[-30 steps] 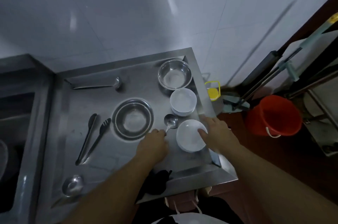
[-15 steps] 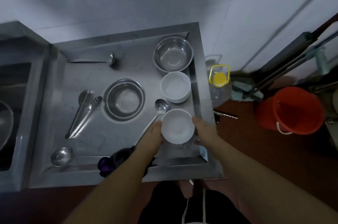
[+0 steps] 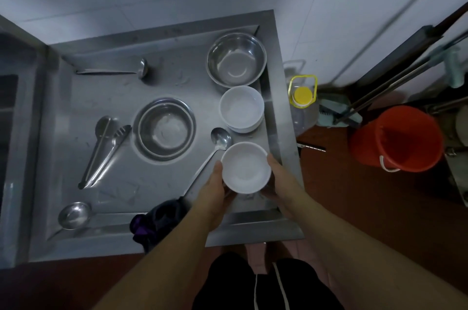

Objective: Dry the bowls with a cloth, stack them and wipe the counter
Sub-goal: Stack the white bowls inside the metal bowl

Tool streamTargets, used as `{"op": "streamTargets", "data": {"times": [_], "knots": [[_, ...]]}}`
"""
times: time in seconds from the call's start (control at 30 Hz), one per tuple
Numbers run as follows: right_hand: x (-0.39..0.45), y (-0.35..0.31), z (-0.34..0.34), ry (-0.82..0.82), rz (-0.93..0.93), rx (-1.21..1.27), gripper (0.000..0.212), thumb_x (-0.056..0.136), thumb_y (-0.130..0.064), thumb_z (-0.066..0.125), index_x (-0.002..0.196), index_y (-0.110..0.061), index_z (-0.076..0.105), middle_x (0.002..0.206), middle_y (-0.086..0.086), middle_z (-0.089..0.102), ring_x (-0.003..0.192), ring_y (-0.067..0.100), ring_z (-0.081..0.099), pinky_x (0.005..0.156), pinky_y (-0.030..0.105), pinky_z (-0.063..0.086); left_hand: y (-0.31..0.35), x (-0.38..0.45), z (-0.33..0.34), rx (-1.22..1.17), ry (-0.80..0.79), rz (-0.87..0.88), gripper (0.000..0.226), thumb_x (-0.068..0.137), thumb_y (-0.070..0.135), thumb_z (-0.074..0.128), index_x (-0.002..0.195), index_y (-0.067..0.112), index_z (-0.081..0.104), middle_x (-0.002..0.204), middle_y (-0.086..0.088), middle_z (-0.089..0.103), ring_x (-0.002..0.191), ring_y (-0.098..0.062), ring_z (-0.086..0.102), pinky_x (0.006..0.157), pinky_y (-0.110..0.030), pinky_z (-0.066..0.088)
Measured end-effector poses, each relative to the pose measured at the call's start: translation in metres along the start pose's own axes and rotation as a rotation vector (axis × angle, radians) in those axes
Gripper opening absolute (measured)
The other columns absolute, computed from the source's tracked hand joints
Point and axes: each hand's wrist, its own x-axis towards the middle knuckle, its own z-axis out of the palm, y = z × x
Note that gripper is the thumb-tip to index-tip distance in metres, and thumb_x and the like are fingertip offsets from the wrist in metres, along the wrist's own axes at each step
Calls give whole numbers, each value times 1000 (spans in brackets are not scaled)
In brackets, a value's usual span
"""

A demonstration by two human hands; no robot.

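A white bowl [image 3: 246, 167] is held between both hands above the right front part of the steel counter [image 3: 162, 183]. My left hand [image 3: 215, 188] grips its left rim with the thumb up along the side. My right hand [image 3: 279, 178] grips its right side. Behind it stands a stack of white bowls [image 3: 241, 108]. A deep steel bowl [image 3: 236, 59] sits at the back right, and a shallow steel bowl [image 3: 164, 128] sits mid-counter. A dark purple cloth [image 3: 154, 221] lies bunched at the counter's front edge, partly under my left forearm.
A long spoon [image 3: 220, 139] lies left of the held bowl. Tongs [image 3: 105, 150], a ladle [image 3: 114, 71] and a second ladle [image 3: 74, 214] lie on the left. A sink [image 3: 10, 132] is at far left. A yellow-capped bottle [image 3: 302, 104] and red bucket [image 3: 396, 139] stand on the floor at right.
Both hands have closed round the white bowl and lifted it slightly toward me. The view has shifted, so the counter sits higher and the cloth shows more.
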Motion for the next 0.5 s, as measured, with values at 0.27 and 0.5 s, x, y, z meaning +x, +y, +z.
{"op": "streamTargets", "data": {"times": [0.27, 0.5], "knots": [[-36, -25, 0, 36, -106, -6, 33, 99, -64, 57, 103, -34, 72, 89, -16, 78, 100, 17, 72, 83, 39, 59, 15, -43, 15, 17, -34, 113, 57, 83, 78, 54, 123, 38, 67, 109, 3, 81, 102, -17, 78, 76, -29, 64], [-78, -83, 7, -75, -191, -53, 46, 97, -73, 52, 111, -33, 70, 114, -1, 77, 109, 24, 71, 93, 45, 59, 69, -82, 35, 31, 10, 196, 50, 96, 75, 47, 117, 35, 67, 97, 9, 82, 92, -14, 80, 68, -27, 63]]}}
